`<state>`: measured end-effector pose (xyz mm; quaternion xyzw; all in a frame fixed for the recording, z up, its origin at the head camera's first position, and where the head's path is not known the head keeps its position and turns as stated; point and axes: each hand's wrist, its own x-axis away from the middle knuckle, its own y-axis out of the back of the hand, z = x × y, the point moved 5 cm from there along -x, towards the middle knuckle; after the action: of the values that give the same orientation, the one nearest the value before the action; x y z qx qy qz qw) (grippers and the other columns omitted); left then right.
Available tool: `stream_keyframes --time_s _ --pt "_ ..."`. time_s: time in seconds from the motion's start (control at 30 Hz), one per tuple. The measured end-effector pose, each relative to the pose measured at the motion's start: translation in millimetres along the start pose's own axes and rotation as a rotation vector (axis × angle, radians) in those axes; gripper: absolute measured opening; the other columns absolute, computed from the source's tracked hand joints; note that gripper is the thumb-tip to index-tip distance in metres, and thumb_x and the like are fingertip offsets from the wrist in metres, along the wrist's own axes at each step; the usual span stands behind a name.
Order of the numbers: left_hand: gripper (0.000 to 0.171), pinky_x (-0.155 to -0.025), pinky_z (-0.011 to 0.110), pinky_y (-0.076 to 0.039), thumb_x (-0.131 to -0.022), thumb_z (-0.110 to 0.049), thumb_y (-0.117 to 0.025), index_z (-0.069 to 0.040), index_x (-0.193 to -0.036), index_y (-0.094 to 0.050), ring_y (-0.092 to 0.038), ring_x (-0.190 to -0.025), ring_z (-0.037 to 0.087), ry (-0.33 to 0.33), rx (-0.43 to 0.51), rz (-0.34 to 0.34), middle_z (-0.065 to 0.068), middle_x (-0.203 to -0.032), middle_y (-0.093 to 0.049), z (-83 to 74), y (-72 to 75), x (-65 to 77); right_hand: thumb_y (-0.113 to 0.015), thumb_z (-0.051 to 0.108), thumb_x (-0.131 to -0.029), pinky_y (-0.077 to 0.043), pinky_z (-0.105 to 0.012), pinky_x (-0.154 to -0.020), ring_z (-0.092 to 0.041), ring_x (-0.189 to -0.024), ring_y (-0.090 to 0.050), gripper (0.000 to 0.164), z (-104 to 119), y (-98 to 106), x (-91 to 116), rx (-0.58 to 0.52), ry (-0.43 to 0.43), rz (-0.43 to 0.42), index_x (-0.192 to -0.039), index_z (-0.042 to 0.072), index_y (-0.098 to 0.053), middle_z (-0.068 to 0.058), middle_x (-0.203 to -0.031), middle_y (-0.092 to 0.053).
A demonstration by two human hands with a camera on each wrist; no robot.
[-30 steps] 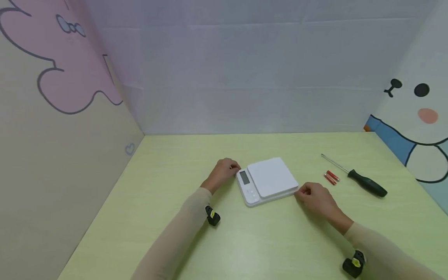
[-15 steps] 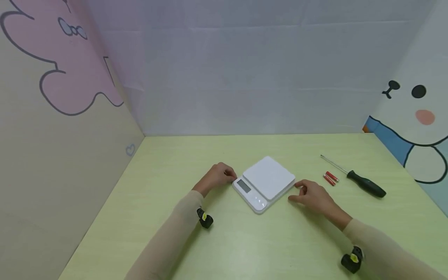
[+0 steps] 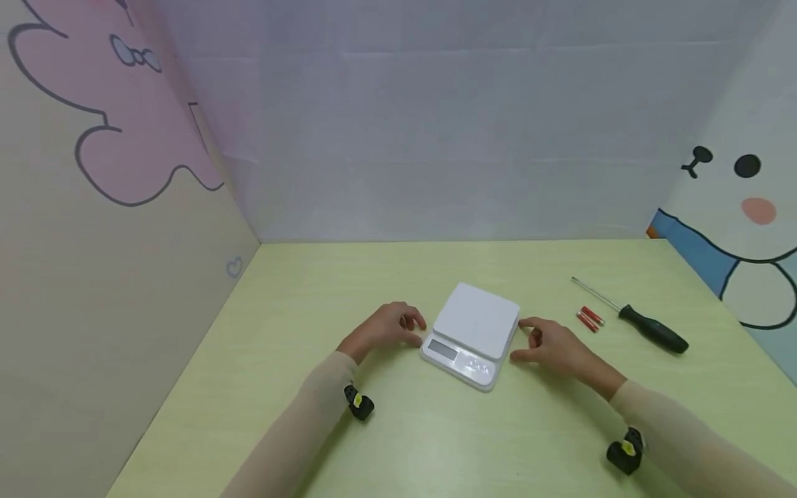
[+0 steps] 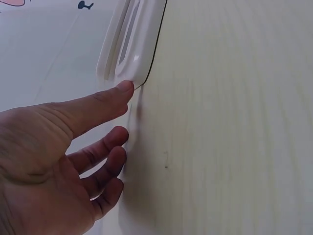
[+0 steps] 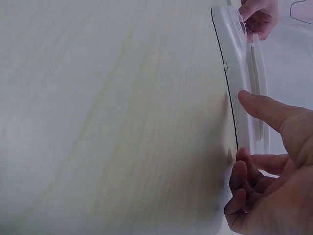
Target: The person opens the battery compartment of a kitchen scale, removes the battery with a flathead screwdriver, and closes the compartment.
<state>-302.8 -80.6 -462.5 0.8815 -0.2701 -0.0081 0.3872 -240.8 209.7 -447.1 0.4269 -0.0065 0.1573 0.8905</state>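
A white digital kitchen scale (image 3: 478,322) lies flat on the table, turned at an angle, its grey display and buttons on the near side. My left hand (image 3: 387,328) is beside the scale's left corner, fingers loosely bent and holding nothing. In the left wrist view the thumb (image 4: 105,103) reaches to the corner; whether it touches is unclear. My right hand (image 3: 554,346) is at the scale's right side, thumb and index finger spread along that edge. The right wrist view has the thumb (image 5: 264,108) close against the scale's side (image 5: 237,73). No grip on the scale shows.
Two small red batteries (image 3: 589,319) lie right of the scale. Beyond them rests a screwdriver (image 3: 654,329) with a dark handle, its shaft pointing to the back left. A pale wall (image 3: 448,152) rises behind the pale yellow-green table (image 3: 299,290), with printed side panels left and right.
The scale has turned on the table, its display end swinging from the left toward the near side. My left hand has shifted nearer and slightly left; the right thumb and index finger have spread.
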Motion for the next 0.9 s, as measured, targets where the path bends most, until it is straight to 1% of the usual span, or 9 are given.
stream_keyframes --time_s 0.1,0.2,0.3,0.4,0.47,0.6,0.8,0.9 --pt "0.04 -0.08 0.032 -0.044 -0.074 -0.023 -0.087 -0.018 -0.109 -0.069 -0.051 -0.093 0.019 0.005 -0.07 0.004 0.004 -0.101 -0.057 -3.9 -3.7 0.2 -0.08 0.027 -0.08 -0.036 -0.023 -0.057 -0.014 -0.07 -0.045 0.076 -0.5 0.6 -2.2 -0.019 0.018 0.028 -0.135 -0.013 -0.046 -0.003 -0.077 -0.054" --pt "0.058 -0.088 0.036 -0.042 -0.069 -0.032 -0.089 -0.02 -0.121 -0.065 -0.049 -0.101 0.022 0.009 -0.178 0.002 0.005 -0.11 -0.056 -8.7 -7.3 1.9 -0.08 0.027 -0.081 -0.036 -0.023 -0.058 -0.014 -0.071 -0.046 0.077 -0.6 1.4 -4.0 -0.041 0.033 0.056 -0.137 -0.013 -0.044 -0.003 -0.078 -0.055" --pt "0.073 -0.091 0.039 -0.041 -0.066 -0.041 -0.09 -0.023 -0.13 -0.06 -0.047 -0.106 0.024 0.015 -0.278 -0.01 0.005 -0.117 -0.055 -14.3 -8.9 4.3 -0.078 0.025 -0.083 -0.037 -0.023 -0.058 -0.014 -0.071 -0.046 0.075 -1.1 3.9 -6.7 -0.072 0.039 0.078 -0.138 -0.011 -0.044 -0.004 -0.08 -0.054" --pt "0.084 -0.091 0.039 -0.041 -0.064 -0.047 -0.089 -0.024 -0.137 -0.056 -0.046 -0.108 0.024 0.015 -0.341 -0.021 0.005 -0.121 -0.053 -19.8 -9.6 6.5 -0.077 0.022 -0.084 -0.037 -0.023 -0.058 -0.014 -0.071 -0.046 0.07 -1.8 6.9 -9.5 -0.091 0.049 0.093 -0.138 -0.009 -0.045 -0.004 -0.081 -0.054" --pt "0.089 -0.092 0.038 -0.041 -0.062 -0.05 -0.089 -0.025 -0.139 -0.054 -0.045 -0.109 0.024 0.014 -0.374 -0.028 0.006 -0.124 -0.051 -22.4 -10.1 7.9 -0.076 0.021 -0.085 -0.037 -0.023 -0.057 -0.014 -0.071 -0.046 0.066 -3.1 8.2 -11.2 -0.097 0.051 0.099 -0.138 -0.007 -0.047 -0.004 -0.082 -0.054" --pt "0.095 -0.094 0.038 -0.04 -0.06 -0.055 -0.088 -0.027 -0.143 -0.051 -0.043 -0.111 0.023 0.007 -0.407 -0.041 0.005 -0.126 -0.049 -23.6 -13.1 9.6 -0.073 0.018 -0.087 -0.038 -0.022 -0.057 -0.013 -0.072 -0.046 0.061 -6.2 8.4 -13.5 -0.1 0.061 0.11 -0.138 -0.006 -0.049 -0.004 -0.084 -0.054" --pt "0.096 -0.094 0.038 -0.039 -0.06 -0.056 -0.088 -0.029 -0.144 -0.049 -0.042 -0.111 0.022 -0.008 -0.414 -0.055 0.004 -0.126 -0.048 -23.8 -15.9 10.8 -0.071 0.017 -0.088 -0.038 -0.023 -0.058 -0.013 -0.072 -0.045 0.058 -6.0 7.8 -13.4 -0.101 0.09 0.118 -0.137 -0.006 -0.049 -0.004 -0.084 -0.054" --pt "0.096 -0.093 0.038 -0.039 -0.06 -0.057 -0.088 -0.029 -0.143 -0.049 -0.041 -0.111 0.022 -0.01 -0.421 -0.058 0.004 -0.126 -0.048 -24.5 -16.3 11.5 -0.071 0.018 -0.089 -0.038 -0.023 -0.058 -0.013 -0.072 -0.046 0.058 -4.9 8.4 -12.6 -0.099 0.089 0.122 -0.137 -0.005 -0.05 -0.004 -0.084 -0.055"
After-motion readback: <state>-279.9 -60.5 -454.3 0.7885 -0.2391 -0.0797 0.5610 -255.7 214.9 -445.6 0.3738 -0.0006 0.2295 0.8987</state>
